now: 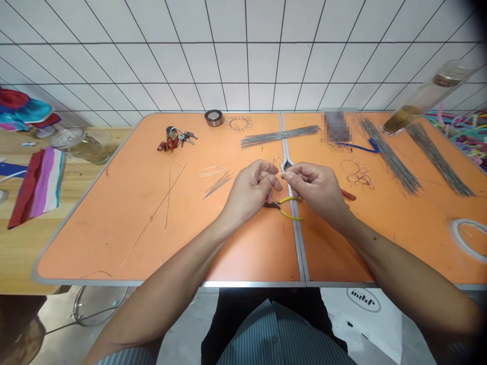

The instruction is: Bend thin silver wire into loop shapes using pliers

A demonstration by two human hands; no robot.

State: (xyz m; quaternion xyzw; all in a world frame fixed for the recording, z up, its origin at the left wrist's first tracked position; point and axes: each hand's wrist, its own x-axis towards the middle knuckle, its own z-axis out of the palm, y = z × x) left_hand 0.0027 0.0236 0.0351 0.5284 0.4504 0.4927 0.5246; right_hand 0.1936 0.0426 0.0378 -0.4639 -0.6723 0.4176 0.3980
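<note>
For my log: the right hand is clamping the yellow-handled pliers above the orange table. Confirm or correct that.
Wrong: the right hand does not hold the yellow-handled pliers; they lie on the orange table below the hands, and that hand pinches a thin wire. The head view shows this.

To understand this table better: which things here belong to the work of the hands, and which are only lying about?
In use: left hand, right hand, thin wire, yellow-handled pliers, wire bundle.

Lying about: keys, tape roll, glass jar.

Thin metal wires (279, 136), smooth orange tabletop (95, 238)
</note>
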